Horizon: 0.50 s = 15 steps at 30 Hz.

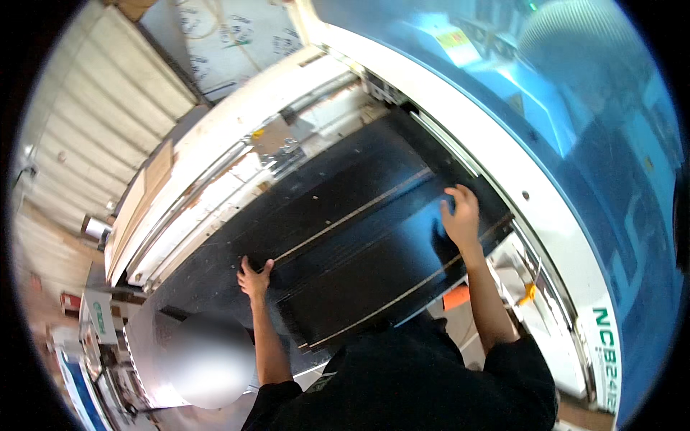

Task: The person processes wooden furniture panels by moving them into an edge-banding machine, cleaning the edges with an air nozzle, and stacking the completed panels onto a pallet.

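A wide black panel (374, 276) with a pale strip along its near edge lies across the dark machine bed (215, 251). Farther back, a second pale line (352, 219) runs parallel to that strip; whether it is the edge of another board I cannot tell. At the left end of this line is my left hand (253, 279), fingers spread, close to the black surface. My right hand (462, 218) is over the right part of the panel, fingers curved and apart, its shadow beside it. Neither hand holds anything; whether the fingertips touch the panel is unclear.
A white machine frame with a blue see-through cover (575, 136) curves along the right. Metal rails (201, 187) run behind the bed. An orange piece (456, 297) shows below the panel's right end. Blurring hides a round patch at lower left.
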### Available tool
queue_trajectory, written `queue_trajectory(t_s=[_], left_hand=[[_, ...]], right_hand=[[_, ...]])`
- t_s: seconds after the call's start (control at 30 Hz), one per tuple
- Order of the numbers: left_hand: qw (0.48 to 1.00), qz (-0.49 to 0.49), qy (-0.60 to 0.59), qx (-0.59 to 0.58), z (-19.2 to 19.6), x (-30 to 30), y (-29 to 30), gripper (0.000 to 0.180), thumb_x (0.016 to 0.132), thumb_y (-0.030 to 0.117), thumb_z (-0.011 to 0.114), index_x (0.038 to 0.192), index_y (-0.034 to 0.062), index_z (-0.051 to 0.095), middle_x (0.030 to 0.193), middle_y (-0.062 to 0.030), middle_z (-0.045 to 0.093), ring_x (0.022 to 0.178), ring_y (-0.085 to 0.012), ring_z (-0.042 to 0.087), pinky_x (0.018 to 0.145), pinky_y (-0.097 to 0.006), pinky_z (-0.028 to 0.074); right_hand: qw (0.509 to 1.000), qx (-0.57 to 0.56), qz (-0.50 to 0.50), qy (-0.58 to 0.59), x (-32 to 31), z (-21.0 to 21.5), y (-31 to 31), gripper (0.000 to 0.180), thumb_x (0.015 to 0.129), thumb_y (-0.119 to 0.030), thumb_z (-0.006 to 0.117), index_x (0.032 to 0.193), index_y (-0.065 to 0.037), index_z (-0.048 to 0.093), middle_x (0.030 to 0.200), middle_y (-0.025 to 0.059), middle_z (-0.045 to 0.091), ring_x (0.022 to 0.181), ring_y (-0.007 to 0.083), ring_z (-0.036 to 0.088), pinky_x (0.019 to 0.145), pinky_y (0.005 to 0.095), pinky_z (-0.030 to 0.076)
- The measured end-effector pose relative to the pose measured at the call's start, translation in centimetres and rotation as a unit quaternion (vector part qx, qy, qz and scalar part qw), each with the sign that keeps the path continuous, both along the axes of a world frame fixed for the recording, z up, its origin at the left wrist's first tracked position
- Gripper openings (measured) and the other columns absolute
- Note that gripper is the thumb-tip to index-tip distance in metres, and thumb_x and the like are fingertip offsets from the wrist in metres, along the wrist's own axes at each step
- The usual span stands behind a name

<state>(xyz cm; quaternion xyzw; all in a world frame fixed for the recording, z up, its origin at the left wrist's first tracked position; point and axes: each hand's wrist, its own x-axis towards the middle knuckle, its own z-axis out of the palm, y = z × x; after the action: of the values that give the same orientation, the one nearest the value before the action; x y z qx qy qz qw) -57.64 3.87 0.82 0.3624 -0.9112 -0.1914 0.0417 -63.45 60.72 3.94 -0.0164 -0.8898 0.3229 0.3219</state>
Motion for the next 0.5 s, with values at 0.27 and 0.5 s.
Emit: queue_trajectory(t_s=[0.27, 0.5], left_hand=[[0.998, 0.004, 0.061, 0.010, 0.8, -2.7, 3.4, 0.094, 0.067, 0.060, 0.086, 0.145, 0.0226, 0.050, 0.145, -0.0321, 0.042, 0.135, -0.0496, 0.040, 0.109, -0.057, 0.037], [0.992, 0.056, 0.097, -0.055, 7.4, 6.1, -0.1, 0.063, 0.071, 0.053, 0.083, 0.116, 0.0107, 0.072, 0.114, -0.0263, 0.066, 0.111, -0.0428, 0.060, 0.097, -0.051, 0.046]], right_hand=[[0.957, 0.141, -0.004, -0.253, -15.9, -3.9, -1.4, 0.065, 0.089, -0.033, 0.071, 0.141, 0.001, 0.051, 0.131, 0.0317, 0.058, 0.125, 0.0440, 0.055, 0.106, 0.0512, 0.044], [0.912, 0.115, 0.061, -0.390, -13.8, -0.9, 1.8, 0.068, 0.091, -0.052, 0.065, 0.116, 0.012, 0.064, 0.122, 0.0323, 0.065, 0.117, 0.0455, 0.061, 0.100, 0.0500, 0.049]])
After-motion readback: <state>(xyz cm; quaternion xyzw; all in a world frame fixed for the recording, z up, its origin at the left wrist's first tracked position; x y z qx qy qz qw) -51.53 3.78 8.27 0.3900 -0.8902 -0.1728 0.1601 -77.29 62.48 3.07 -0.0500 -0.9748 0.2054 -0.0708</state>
